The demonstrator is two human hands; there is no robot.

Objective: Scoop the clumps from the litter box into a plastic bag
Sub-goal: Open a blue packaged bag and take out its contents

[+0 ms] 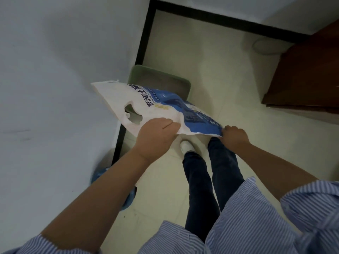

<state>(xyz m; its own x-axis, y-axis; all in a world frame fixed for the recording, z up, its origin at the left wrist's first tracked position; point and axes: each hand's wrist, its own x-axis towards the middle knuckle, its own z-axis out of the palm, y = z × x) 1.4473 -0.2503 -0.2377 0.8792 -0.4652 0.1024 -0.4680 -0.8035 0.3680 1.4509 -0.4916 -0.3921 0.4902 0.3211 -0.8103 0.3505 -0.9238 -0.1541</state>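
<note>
A white and blue plastic bag [156, 105] with printed characters and a cut-out handle hangs in the air in front of me, held level. My left hand [156, 138] grips its near white edge just right of the handle hole. My right hand [235, 135] pinches the blue corner on the right. Under and behind the bag sits a green litter box [161, 77] with grey litter, partly hidden by the bag. No scoop is in view.
A white wall [55, 88] with a black skirting strip [145, 39] runs along the left. A brown wooden cabinet [308, 74] stands at the right. A blue object [102, 175] lies on the pale floor by the wall. My legs and white shoe [186, 146] are below the bag.
</note>
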